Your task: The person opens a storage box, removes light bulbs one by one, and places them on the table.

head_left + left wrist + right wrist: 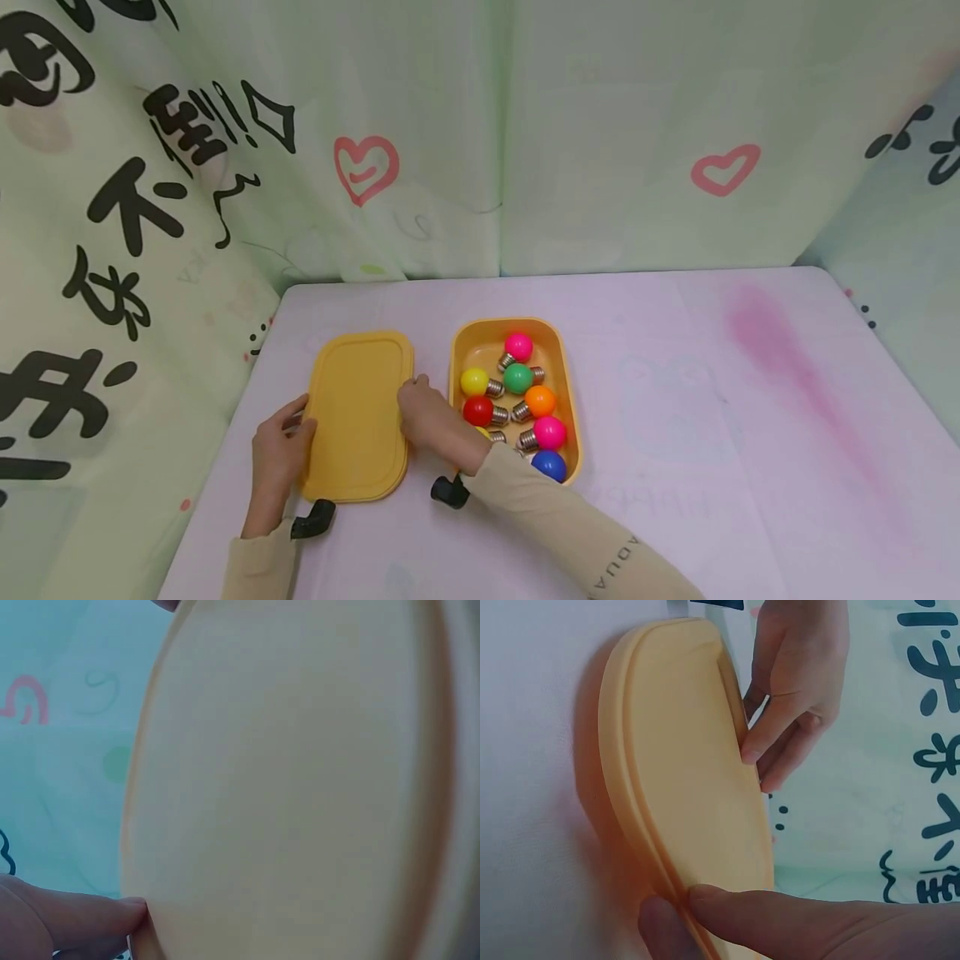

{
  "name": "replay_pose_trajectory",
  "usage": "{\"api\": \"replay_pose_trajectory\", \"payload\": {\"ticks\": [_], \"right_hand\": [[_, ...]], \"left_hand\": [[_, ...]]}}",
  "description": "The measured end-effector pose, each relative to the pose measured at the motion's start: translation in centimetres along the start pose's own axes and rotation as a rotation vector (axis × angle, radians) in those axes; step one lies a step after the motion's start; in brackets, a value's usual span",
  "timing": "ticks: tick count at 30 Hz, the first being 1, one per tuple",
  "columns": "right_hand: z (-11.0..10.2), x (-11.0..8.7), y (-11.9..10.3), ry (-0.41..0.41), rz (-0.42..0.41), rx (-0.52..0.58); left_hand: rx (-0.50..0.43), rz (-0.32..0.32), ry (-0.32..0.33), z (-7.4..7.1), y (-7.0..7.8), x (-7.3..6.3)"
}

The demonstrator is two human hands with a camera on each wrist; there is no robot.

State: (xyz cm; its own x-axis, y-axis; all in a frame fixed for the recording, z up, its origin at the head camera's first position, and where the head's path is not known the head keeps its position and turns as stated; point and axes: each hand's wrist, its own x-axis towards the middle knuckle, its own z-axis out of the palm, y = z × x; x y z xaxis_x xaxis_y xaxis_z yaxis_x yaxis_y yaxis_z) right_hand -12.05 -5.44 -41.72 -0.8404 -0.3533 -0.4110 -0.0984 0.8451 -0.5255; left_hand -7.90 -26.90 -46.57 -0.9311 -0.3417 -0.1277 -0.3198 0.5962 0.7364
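Note:
A yellow rounded rectangular plastic lid (358,417) with a raised rim lies to the left of an open yellow box (564,379). My left hand (279,450) grips the lid's left edge, thumb on the rim and fingers at its side. At the opposite edge, my right hand (433,419) pinches the rim; the thumb and one finger straddle it in the right wrist view. Inside the box are several coloured toy light bulbs, among them a green bulb (517,378), a red bulb (477,410) and a blue bulb (550,466). My right forearm hides the box's near left corner.
A white tablecloth (675,500) with a pink stain covers the table. Pale green curtains (600,150) with black characters and red hearts hang behind it and at both sides. A black wrist strap piece (450,492) hangs under the right wrist.

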Motion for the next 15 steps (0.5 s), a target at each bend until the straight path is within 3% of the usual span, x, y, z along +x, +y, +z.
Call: {"api": "replay_pose_trajectory", "payload": {"ticks": [8, 15], "right_hand": [[0.61, 0.29, -0.11, 0.002, 0.008, -0.02], [0.66, 0.13, -0.01, -0.006, 0.0, -0.006]], "left_hand": [[0.053, 0.047, 0.045, 0.23, 0.05, -0.3], [0.052, 0.036, 0.063, 0.22, 0.25, -0.44]]}}
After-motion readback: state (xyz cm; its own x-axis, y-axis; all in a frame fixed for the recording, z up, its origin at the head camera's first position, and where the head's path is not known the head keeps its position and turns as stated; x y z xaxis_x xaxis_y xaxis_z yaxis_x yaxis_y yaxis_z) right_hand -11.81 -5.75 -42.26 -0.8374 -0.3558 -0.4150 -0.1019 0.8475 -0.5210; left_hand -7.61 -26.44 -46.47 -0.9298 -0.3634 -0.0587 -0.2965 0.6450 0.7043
